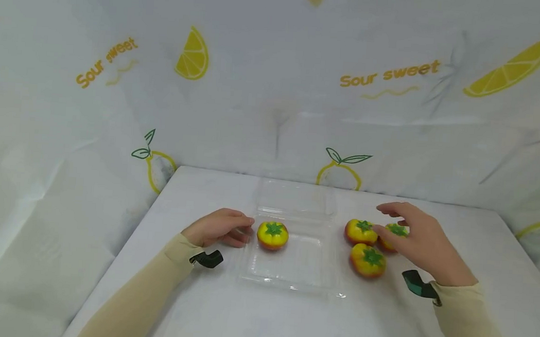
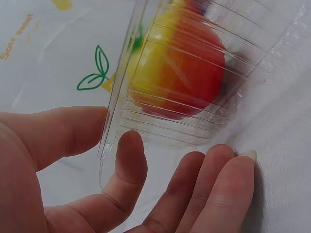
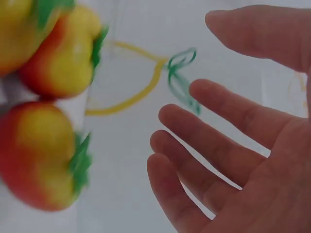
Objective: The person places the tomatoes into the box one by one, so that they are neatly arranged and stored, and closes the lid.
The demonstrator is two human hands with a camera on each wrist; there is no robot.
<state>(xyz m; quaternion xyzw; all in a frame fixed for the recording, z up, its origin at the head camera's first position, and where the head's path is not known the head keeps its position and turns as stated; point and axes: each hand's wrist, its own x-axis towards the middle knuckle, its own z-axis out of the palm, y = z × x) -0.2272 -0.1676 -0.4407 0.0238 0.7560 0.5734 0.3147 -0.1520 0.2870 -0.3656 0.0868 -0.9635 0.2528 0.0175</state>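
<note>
A clear plastic box [image 1: 286, 283] with its lid [image 1: 296, 197] folded back lies on the white table. In its left part sits a yellow-red persimmon [image 1: 272, 235] with a green top, also seen through the box wall in the left wrist view. My left hand [image 1: 224, 226] pinches the box's left rim between thumb and index finger, the other fingers beside the wall. Right of the box, three more persimmons [image 1: 368, 260] are grouped closely. Over them hovers my right hand [image 1: 421, 239], fingers spread and slightly bent, holding nothing; in the right wrist view a gap separates it from the persimmons [image 3: 41, 155].
A white cloth with printed lemons [image 1: 193, 54] and lettering hangs behind the table [image 1: 260, 322]. Dark wrist mounts [image 1: 207, 259] sit at both sleeves.
</note>
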